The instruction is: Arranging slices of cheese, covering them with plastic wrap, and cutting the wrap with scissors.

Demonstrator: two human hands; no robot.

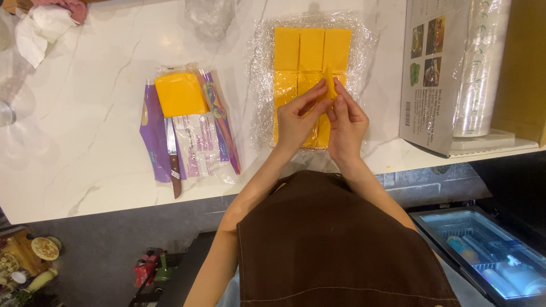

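Both my hands meet over a sheet of clear plastic wrap (259,51) spread on the white marble counter (85,113). My left hand (298,116) and my right hand (346,122) pinch one thin orange cheese piece (329,79) between their fingertips, holding it on edge. Several more orange cheese strips (311,48) lie side by side on the wrap, just beyond my fingers. To the left, a stack of orange cheese slices (180,94) rests on an opened purple and clear wrapper (199,145).
A knife (173,156) with a dark handle lies on the wrapper near the counter's front edge. A roll of plastic wrap (480,62) sits in its grey box (432,79) at right. Crumpled white paper (42,28) is at far left. A glass-topped cooler (489,256) stands below right.
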